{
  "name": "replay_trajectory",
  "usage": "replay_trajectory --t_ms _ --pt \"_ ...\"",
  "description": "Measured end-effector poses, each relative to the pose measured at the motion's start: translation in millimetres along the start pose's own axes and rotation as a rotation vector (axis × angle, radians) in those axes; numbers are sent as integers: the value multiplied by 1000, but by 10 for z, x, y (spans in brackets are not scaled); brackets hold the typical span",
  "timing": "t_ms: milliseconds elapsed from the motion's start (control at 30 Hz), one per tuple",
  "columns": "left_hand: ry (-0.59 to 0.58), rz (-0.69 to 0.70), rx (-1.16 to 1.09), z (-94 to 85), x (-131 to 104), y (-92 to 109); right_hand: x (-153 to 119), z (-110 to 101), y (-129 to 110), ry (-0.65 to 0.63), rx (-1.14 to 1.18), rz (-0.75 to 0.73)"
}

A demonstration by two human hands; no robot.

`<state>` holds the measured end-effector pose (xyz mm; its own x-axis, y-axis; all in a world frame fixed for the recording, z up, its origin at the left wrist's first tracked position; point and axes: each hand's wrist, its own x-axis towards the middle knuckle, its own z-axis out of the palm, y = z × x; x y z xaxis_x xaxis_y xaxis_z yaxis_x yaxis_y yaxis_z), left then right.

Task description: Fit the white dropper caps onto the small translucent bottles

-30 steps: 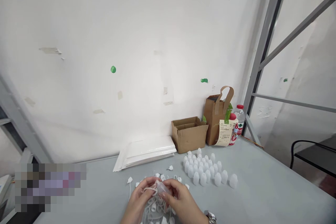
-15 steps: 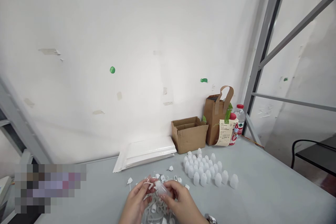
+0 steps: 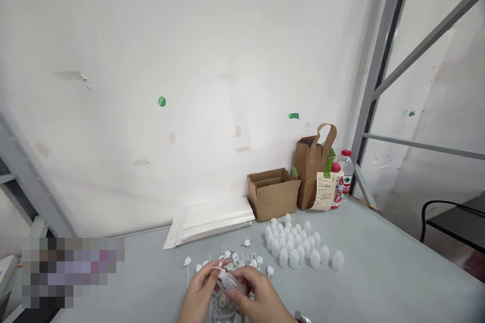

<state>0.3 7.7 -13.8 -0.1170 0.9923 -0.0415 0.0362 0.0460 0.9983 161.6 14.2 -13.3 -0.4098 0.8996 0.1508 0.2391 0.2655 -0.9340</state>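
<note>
Between my two hands is a small translucent bottle (image 3: 233, 282) with a white cap (image 3: 222, 274) and thin white tube at its left end. My right hand (image 3: 259, 292) holds the bottle's body between thumb and fingers. The fingers of my left hand (image 3: 202, 290) pinch the cap end. Under and around both hands lies a loose pile of white caps with tubes (image 3: 223, 308), partly hidden by them. To the right, several frosted white bottles (image 3: 293, 245) stand upright in a group on the grey table (image 3: 364, 282).
Behind the pile lies a stack of white flat packages (image 3: 212, 219). An open cardboard box (image 3: 275, 202), a brown paper bag (image 3: 306, 171) and a red-capped bottle (image 3: 346, 169) stand along the wall. A pixelated patch covers the lower left.
Both hands and the bottle have shifted slightly left and down. The bottle now lies more level, and its cap end is closer to my left fingers.
</note>
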Motion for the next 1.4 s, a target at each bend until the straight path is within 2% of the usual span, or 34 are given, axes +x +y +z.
replay_trajectory --t_ms 100,267,533,633,733,833,900,967,1067,1233,1400 --pt "-54 3 -79 29 -38 50 4 -8 -40 19 24 16" --pt "-40 -35 -217 83 -90 104 25 -2 -46 55 92 62" --pt "-47 -70 -227 82 -99 162 29 -4 -62 86 95 76" --pt "4 -32 -84 17 -73 185 44 -18 -38 142 52 92" --pt "93 107 259 -97 -49 232 60 -32 -1 173 61 109" --pt "-41 78 478 -205 -54 286 63 -48 12 182 80 105" --pt "-147 17 537 -246 -67 300 58 -59 3 186 66 91" --pt "-184 -30 576 -260 -76 285 52 -69 -8 183 52 80" --pt "-168 -43 611 -242 -71 233 47 -71 -10 175 45 78" --pt "-162 53 652 -178 -44 165 49 -60 18 183 13 69" --pt "-139 84 663 -140 -44 211 46 -69 5 160 7 75"
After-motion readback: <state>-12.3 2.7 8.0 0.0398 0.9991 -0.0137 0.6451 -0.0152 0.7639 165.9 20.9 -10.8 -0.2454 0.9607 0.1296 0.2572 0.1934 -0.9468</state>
